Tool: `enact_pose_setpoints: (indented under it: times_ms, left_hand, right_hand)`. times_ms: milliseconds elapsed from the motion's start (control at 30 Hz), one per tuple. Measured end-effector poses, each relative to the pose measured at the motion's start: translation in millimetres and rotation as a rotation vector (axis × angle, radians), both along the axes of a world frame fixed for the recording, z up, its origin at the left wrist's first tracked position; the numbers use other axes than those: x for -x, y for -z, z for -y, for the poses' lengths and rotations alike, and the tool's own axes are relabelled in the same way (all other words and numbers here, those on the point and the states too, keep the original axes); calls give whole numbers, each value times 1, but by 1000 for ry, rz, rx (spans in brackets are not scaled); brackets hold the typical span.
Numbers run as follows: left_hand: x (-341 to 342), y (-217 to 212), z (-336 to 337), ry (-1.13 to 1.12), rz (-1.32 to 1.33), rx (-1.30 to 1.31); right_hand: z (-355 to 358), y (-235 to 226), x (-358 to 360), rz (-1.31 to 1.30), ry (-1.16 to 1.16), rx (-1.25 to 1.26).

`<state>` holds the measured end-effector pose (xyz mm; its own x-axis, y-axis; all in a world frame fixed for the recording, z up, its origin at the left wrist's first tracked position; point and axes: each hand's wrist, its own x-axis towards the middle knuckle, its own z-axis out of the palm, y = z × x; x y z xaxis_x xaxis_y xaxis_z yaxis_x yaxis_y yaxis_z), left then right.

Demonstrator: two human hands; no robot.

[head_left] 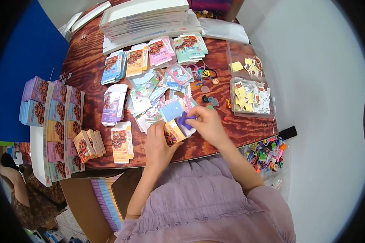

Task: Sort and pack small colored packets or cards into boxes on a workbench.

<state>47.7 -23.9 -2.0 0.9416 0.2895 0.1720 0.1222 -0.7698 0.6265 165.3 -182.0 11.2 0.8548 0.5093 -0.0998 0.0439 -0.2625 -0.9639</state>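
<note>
Close to the table's front edge, my left hand (157, 139) is closed around a small yellow-orange carton (172, 133), tilted with its open end toward the upper right. My right hand (206, 124) pinches a small purple item (185, 120) at the carton's mouth; its exact kind I cannot make out. Just beyond the carton lies a loose heap of printed cards and small packets (152, 95), with a light blue card (172, 110) nearest to it. To the left of my left hand, a flattened orange carton (121, 141) rests on the table.
Stacks of flat cartons in blue (112, 67), orange (136, 60), pink (161, 52), green (191, 46) and purple (113, 104) surround the heap. Display trays of filled boxes (57, 125) stand left. A clear bin (251, 97) sits right; a bag of colourful trinkets (267, 156) is below it.
</note>
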Motion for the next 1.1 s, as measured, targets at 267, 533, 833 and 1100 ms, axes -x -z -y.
enact_pose_setpoints:
  times_ms: [267,533,833,1100]
  left_hand:
    - [-5,0,3,-10,-33,43]
    - [-5,3,0,13,5,122]
    - [-4,6,-2,55,41,134]
    - [2,1,-4,-29,5,298]
  right_hand:
    - [-12,27,10,195,-235,-63]
    - [-6,-4,19,338,-122,-31]
    - [14,1,-2,46,-474,-20]
    - [51,-9,-69,1148,-240,1203]
